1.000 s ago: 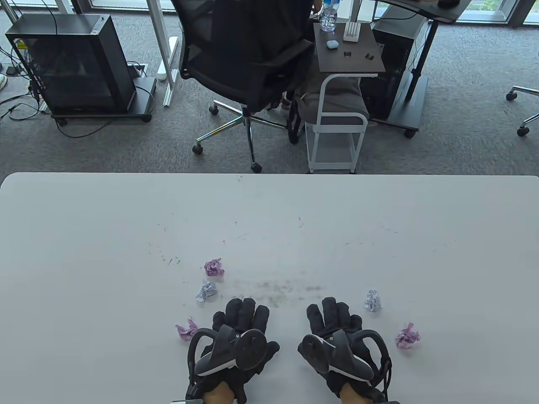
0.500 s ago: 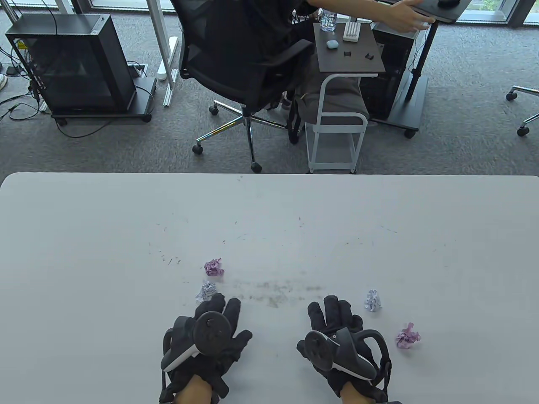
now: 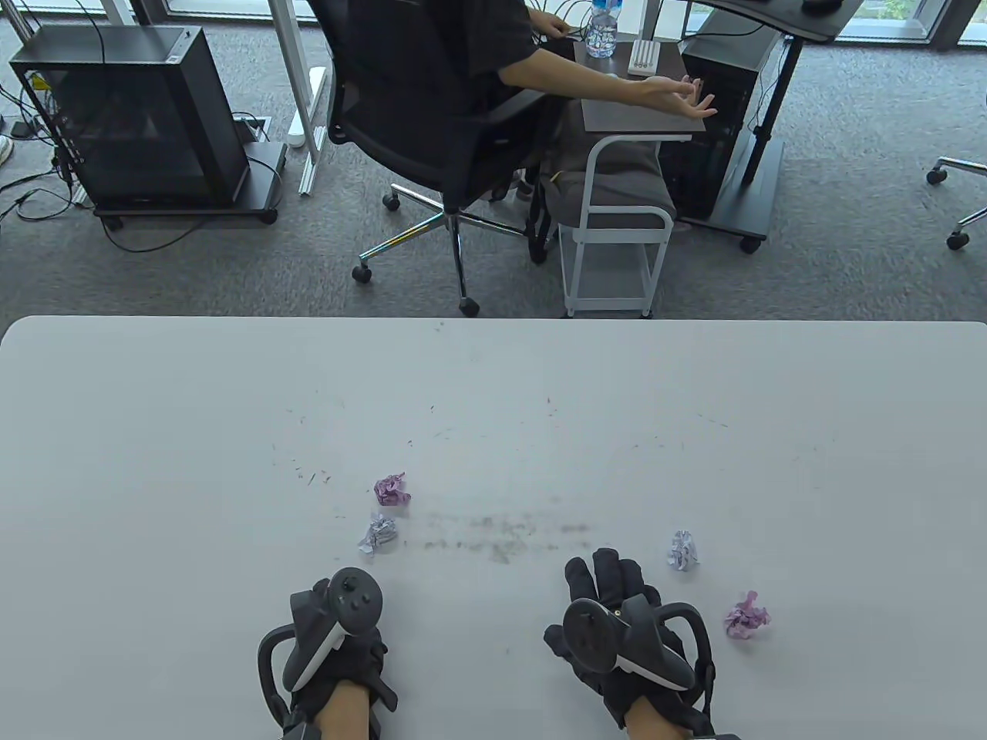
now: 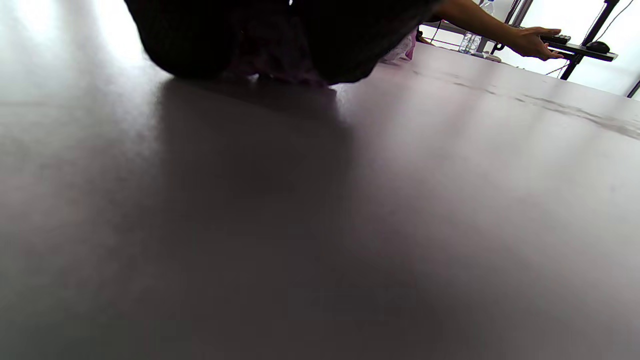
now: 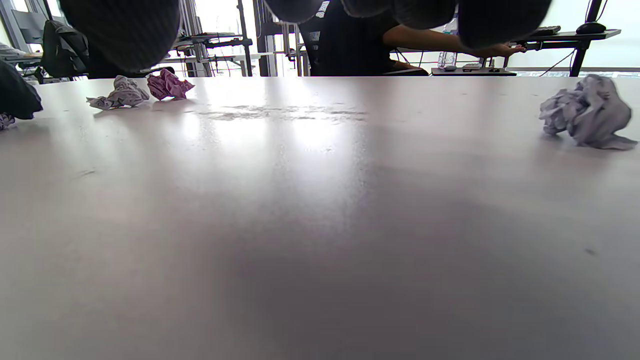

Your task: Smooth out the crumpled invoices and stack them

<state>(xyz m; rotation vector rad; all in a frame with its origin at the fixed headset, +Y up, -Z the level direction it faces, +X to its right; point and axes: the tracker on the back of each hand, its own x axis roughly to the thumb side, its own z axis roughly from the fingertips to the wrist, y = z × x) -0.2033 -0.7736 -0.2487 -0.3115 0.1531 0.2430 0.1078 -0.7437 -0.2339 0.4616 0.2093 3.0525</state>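
Observation:
Several crumpled invoices lie on the white table [image 3: 154,432]: a pink one [image 3: 392,489], a white-blue one [image 3: 377,534], another white-blue one [image 3: 683,550] and a pink one [image 3: 746,615]. My left hand [image 3: 333,634] is tipped down over a further pink invoice, which the table view hides. In the left wrist view my fingers [image 4: 200,45] curl down around that pink paper [image 4: 282,70] on the table. My right hand [image 3: 613,597] rests flat and empty, fingers spread, left of the right-side white-blue invoice [image 5: 587,112].
Dark scuff marks [image 3: 501,536] run across the table between my hands and the left invoices. Beyond the table's far edge [image 3: 493,318] a person sits in an office chair [image 3: 447,116] beside a white cart [image 3: 617,231].
My left hand has moved left and back, tipped down and curled over the near-left pink invoice, which is now covered. My right hand has barely moved. The seated person swung an arm.

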